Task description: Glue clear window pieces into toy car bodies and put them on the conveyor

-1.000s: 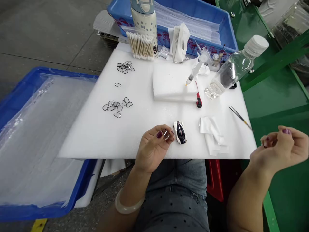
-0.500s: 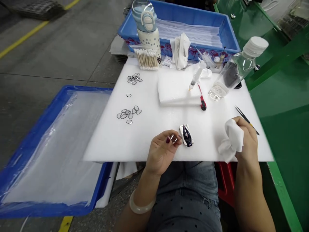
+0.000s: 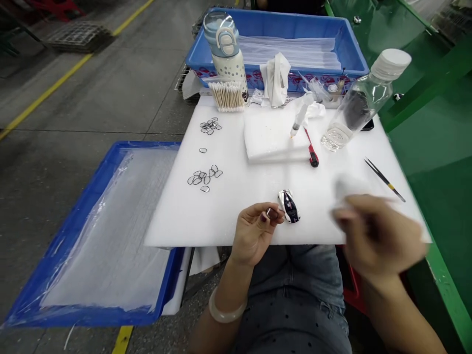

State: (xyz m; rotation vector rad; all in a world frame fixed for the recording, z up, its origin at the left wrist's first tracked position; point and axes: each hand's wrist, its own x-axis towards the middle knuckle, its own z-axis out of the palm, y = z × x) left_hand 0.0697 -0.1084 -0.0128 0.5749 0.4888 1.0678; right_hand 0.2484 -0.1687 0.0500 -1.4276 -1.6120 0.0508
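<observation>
My left hand (image 3: pixel 254 231) pinches a small dark-rimmed clear piece (image 3: pixel 272 213) between thumb and fingers, just above the table's front edge. Right beside those fingertips lies a white and dark toy car (image 3: pixel 289 206) on the white foam surface (image 3: pixel 243 196). My right hand (image 3: pixel 379 236) is smeared by motion, with its fingers closed. A blurred white tissue (image 3: pixel 343 188) shows at its fingertips. Black-tipped tweezers (image 3: pixel 384 179) lie to the right, beyond that hand. On the left rest several thin dark-rimmed loops (image 3: pixel 204 176), with another cluster of loops (image 3: pixel 211 126) farther back.
A foam block (image 3: pixel 275 135) bears a syringe (image 3: pixel 299 118), with a red cutter (image 3: pixel 312 155) beside it. Behind stand a clear bottle (image 3: pixel 365 103), cotton swabs (image 3: pixel 226 97), a drinking flask (image 3: pixel 228 59) and a blue bin (image 3: pixel 295 24). A blue tray (image 3: pixel 110 317) sits lower left.
My right hand has moved up and across with the white tissue, and is now blurred. My left hand has turned the small piece slightly beside the car. The view has shifted a little.
</observation>
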